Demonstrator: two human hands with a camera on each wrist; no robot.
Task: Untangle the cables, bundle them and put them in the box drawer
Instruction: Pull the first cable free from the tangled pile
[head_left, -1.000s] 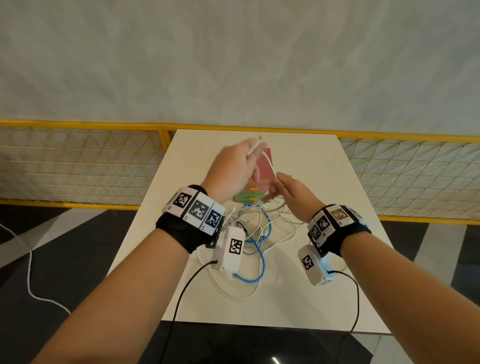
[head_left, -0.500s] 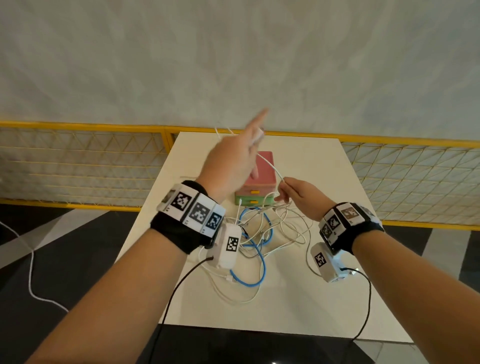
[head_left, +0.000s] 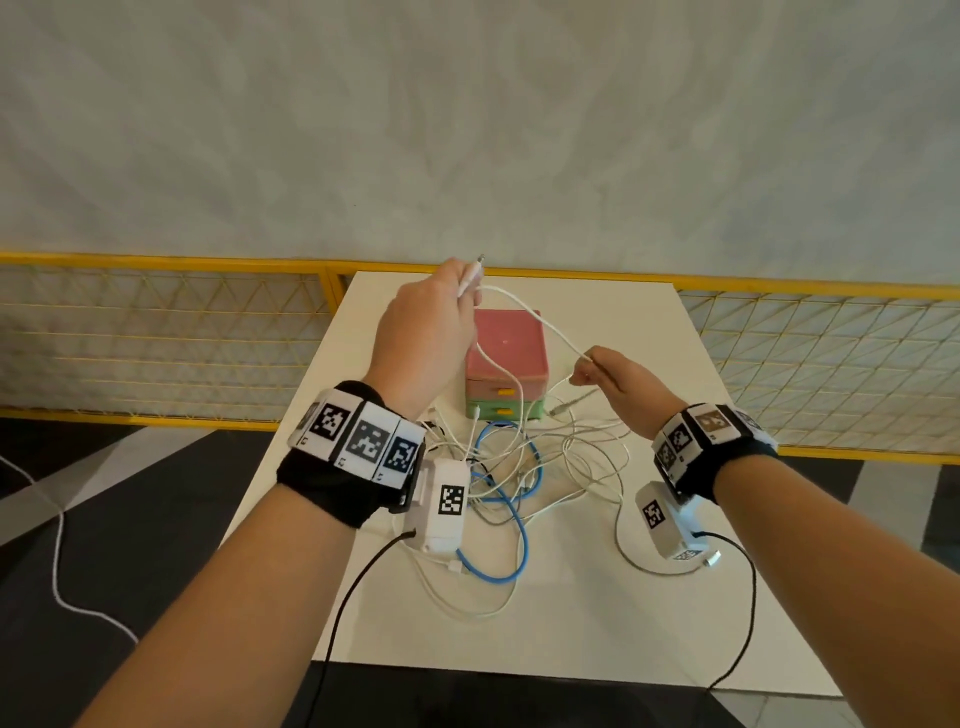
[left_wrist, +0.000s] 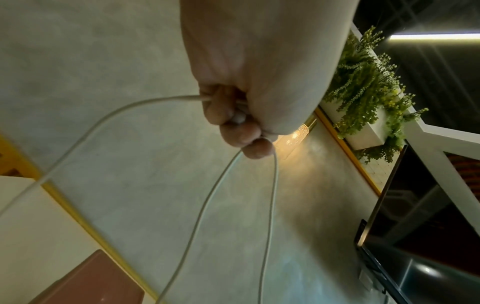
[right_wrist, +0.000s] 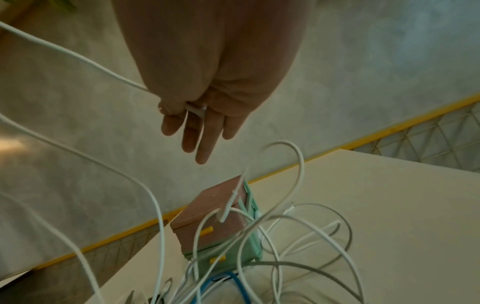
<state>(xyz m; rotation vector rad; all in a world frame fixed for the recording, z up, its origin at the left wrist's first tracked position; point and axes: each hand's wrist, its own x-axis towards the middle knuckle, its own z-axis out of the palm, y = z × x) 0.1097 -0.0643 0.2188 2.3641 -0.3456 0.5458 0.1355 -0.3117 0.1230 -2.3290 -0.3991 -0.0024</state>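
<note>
My left hand (head_left: 421, 332) is raised above the table, fingers curled round the plug end of a white cable (head_left: 524, 306), whose metal tip sticks out at the top. In the left wrist view the fist (left_wrist: 241, 115) grips that cable (left_wrist: 109, 119) with loops hanging from it. My right hand (head_left: 602, 376) pinches the same white cable (right_wrist: 78, 55) between thumb and forefinger, the other fingers (right_wrist: 202, 139) straight. Below lies a tangle of white cables and a blue cable (head_left: 519, 535). The pink and green drawer box (head_left: 506, 364) stands behind, its drawers closed.
The white table (head_left: 701, 623) ends at a yellow mesh rail (head_left: 156, 332) by a grey wall. A loose connector (head_left: 711, 558) lies near the right wrist. Black wrist-camera leads hang off the front edge. Dark floor lies below on the left.
My left hand dropped its pointing finger and now grips the plug end. My right hand moved right and up, drawing the white cable out into an arc between the hands.
</note>
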